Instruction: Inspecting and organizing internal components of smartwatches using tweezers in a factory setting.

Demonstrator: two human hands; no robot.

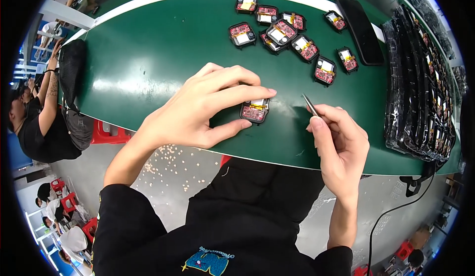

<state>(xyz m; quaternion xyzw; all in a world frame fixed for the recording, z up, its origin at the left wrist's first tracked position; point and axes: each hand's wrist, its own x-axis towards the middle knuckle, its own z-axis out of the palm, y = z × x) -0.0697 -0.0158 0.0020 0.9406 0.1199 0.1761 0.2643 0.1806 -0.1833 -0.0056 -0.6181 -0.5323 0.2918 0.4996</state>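
Observation:
Under my left hand [205, 105], a small black watch case [254, 113] with a red circuit board and yellow tape lies on the green table [163, 43]. My thumb and fingers close around its edges, and the fingers hide its far side. To the right, my right hand [341, 145] pinches metal tweezers [310, 106], their tips pointing up and left, apart from the case. Beyond my hands lies a loose group of several similar open cases [281, 32], some overlapping, with a few more [325, 70] toward the right.
A black phone-like slab [359, 31] lies at the far right, beside a tall stack of black trays [403, 88] holding more cases. A black bag [73, 73] is at the left edge, near another person [42, 122]. A black cable [378, 221] hangs at right.

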